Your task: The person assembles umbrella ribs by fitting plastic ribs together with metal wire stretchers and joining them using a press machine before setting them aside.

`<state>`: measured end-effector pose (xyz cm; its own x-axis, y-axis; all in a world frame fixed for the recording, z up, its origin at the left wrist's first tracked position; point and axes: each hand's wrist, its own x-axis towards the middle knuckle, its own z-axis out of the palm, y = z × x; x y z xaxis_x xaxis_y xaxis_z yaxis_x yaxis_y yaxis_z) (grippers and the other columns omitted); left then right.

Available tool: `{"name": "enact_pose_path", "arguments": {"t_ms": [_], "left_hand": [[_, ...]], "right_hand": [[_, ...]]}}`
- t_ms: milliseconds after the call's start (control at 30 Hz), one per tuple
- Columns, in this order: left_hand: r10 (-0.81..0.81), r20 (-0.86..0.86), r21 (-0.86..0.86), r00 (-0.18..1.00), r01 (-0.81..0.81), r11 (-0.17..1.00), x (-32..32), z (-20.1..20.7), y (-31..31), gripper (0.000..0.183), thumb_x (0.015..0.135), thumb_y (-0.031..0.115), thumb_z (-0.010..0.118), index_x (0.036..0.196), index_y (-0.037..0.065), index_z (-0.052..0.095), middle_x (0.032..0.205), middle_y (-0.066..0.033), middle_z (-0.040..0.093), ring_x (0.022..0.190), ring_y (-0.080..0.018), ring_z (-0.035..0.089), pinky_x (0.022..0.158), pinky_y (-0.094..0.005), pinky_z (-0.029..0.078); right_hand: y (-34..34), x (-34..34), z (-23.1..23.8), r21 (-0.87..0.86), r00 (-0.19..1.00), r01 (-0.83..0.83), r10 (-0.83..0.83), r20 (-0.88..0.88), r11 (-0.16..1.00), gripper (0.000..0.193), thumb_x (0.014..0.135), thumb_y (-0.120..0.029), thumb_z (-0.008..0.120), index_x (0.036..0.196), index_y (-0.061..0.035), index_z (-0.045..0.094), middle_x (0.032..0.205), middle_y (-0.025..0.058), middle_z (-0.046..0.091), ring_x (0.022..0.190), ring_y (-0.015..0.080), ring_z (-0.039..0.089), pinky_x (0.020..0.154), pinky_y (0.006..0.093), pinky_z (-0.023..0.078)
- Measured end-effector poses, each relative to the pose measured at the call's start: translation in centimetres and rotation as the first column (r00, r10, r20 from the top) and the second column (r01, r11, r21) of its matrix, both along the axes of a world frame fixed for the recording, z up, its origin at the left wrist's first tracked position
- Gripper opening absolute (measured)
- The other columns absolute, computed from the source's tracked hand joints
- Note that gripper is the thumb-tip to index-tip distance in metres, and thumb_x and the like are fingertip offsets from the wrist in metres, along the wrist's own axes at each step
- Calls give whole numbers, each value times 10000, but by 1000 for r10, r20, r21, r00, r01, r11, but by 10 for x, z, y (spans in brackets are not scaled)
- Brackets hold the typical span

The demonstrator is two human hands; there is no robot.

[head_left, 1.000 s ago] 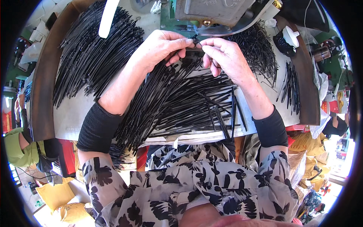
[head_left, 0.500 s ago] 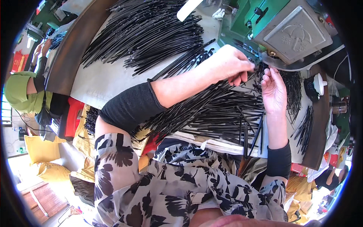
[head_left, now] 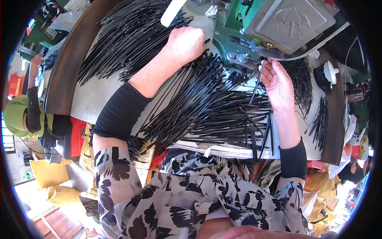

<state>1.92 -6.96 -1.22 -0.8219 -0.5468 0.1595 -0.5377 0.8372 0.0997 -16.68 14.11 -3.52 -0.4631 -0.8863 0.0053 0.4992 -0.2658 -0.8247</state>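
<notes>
Table [head_left: 84, 106]: pale top with a raised brown edge [head_left: 59, 89].
Middle heap [head_left: 207, 101]: black rods spread in front of me.
Left heap [head_left: 127, 38]: more black rods, fanned out.
Machine [head_left: 292, 28]: green with a grey cover, just beyond my right hand [head_left: 279, 85].
My left hand [head_left: 186, 43]: curled between both heaps; I cannot tell whether it grips anything.
My right hand: fingertips pressed together, pinching one rod.
Pinched rod [head_left: 256, 84]: slants down-left from my fingertips, over the middle heap.
</notes>
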Motion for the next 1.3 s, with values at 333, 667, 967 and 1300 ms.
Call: {"name": "enact_pose_path", "arguments": {"t_ms": [333,667,967,1300], "left_hand": [[-161,-323,145,933,217,965,6,18,22,222,746,212,645,865,24,662,761,-106,664,700,-225,642,669,-313,497],[-59,-461,584,885,353,731,-5,15,50,301,773,185,702,982,-26,650,652,-42,629,558,-59,556,523,-215,443],[-82,-498,510,863,368,778,-9,17,53,287,777,211,688,954,-13,660,570,-45,596,496,-53,520,473,-217,414],[-115,-546,417,830,389,821,-11,17,56,275,760,201,697,943,-1,662,572,-67,606,498,-68,541,494,-233,429]], "right_hand": [[1,28,31,349,937,-203,285,-203,915,276,912,-210,523,1083,0,572,768,63,614,569,125,591,502,219,466],[0,43,35,460,754,-192,430,-497,867,288,933,-171,479,1115,43,541,748,70,593,506,95,578,458,207,460],[1,41,39,441,734,-122,380,-563,889,283,936,-168,471,1107,45,542,736,66,595,500,94,576,452,208,457],[-1,41,42,462,731,-110,387,-563,880,291,932,-176,479,1114,42,547,738,68,598,502,96,578,448,209,453]]}}
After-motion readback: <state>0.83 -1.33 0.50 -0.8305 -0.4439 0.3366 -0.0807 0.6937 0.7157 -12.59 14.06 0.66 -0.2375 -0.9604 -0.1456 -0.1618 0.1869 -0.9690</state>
